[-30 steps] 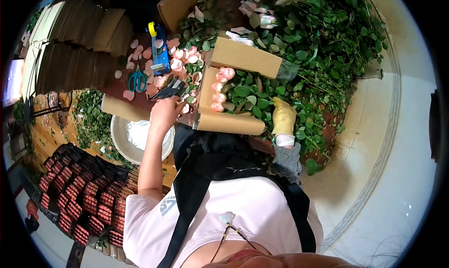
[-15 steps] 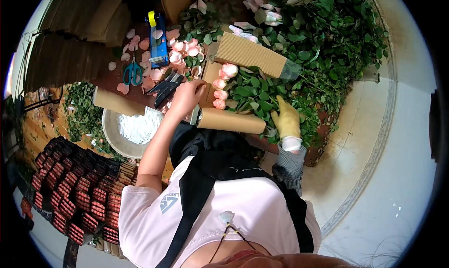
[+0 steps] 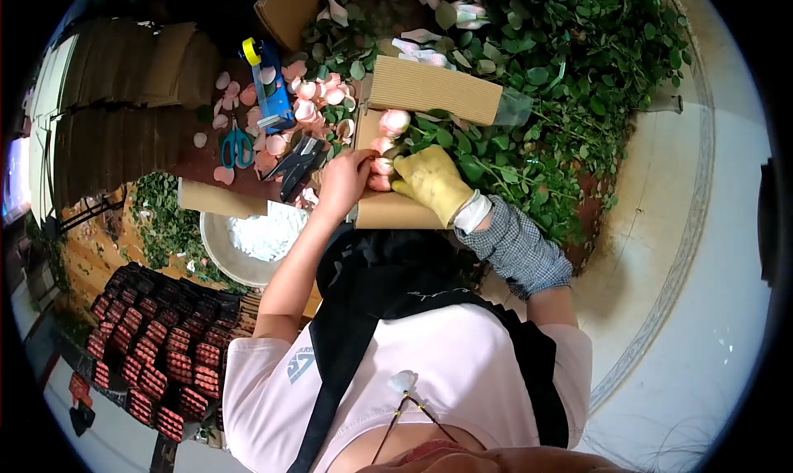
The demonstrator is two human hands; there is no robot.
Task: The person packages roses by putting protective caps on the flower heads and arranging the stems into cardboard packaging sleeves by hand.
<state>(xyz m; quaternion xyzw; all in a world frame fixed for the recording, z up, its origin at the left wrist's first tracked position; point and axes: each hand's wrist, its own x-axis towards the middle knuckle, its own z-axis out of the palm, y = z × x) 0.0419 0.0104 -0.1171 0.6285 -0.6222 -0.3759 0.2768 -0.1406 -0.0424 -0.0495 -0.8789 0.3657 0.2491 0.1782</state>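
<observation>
Pink roses [image 3: 383, 144] lie on cardboard [image 3: 400, 217] between your bare left hand [image 3: 344, 180] and gloved right hand [image 3: 431, 182]. Your fingers meet the blooms, though I can't tell whether either hand grips; squeezing too hard could bruise petals.

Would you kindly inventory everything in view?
roses: four, pink, in a row at centre
cardboard: many pieces, brown, around the roses and stacked far left
stapler: one, black, left of the roses
scissors: one pair, teal, left of the stapler
tape dispenser: one, blue and yellow, beyond the stapler
petals: many, pink, beside the stapler
leafy stems: many, green, mostly at right
basin: one, pale, left of centre
small pieces: many, white, in the basin
packs: many, dark with red rows, lower left
table: one, dark red, under the scissors
apron: one, black, worn
shirt: one, pale, worn
left hand: one, bare, at the roses
right hand: one, yellow-gloved, at the roses
</observation>
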